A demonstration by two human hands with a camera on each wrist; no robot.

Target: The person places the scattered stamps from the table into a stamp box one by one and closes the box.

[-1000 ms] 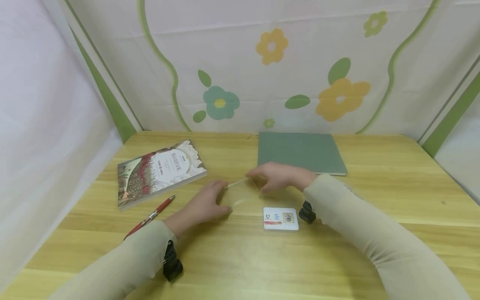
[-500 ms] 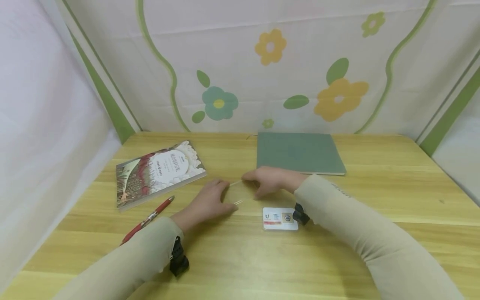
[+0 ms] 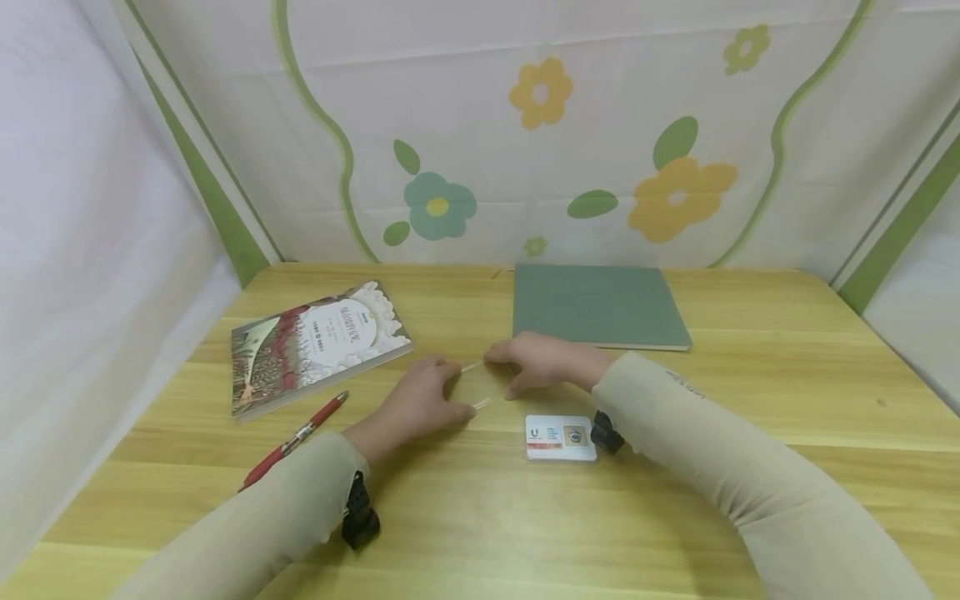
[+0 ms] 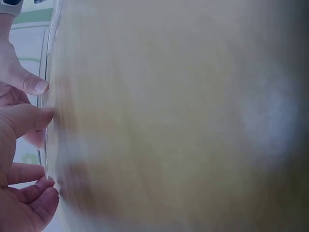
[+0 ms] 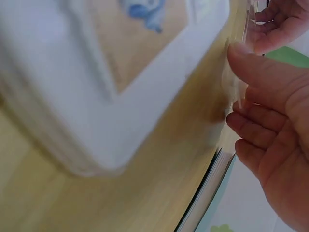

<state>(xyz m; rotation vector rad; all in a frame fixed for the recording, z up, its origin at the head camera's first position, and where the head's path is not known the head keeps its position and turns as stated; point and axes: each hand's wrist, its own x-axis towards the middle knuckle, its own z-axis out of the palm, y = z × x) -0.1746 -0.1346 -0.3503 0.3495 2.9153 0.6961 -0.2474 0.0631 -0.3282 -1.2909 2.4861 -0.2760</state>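
Note:
A clear, flat, rectangular plastic piece [image 3: 486, 385] lies low over the table between both hands; only its bright edges show plainly. My left hand [image 3: 416, 402] pinches its left side with thumb and fingers. On its right side my right hand [image 3: 543, 363] grips it the same way. Seen edge-on in the left wrist view, the plastic piece [image 4: 47, 154] looks thin. A white ID card [image 3: 546, 448] with a square picture lies just in front of my right hand, apart from it. Close up, the card [image 5: 140, 116] fills much of the right wrist view.
An illustrated book [image 3: 330, 342] lies at the back left, with a red pen [image 3: 322, 414] in front of it, beside my left sleeve. Behind my right hand is a green notebook [image 3: 600, 304]. A flowered cloth [image 3: 495, 133] hangs along the table's back edge.
My hands have come closer together along the plastic piece, the right moving left and the left slightly right. Little differs over the last half second. The card, pen and books stay in place.

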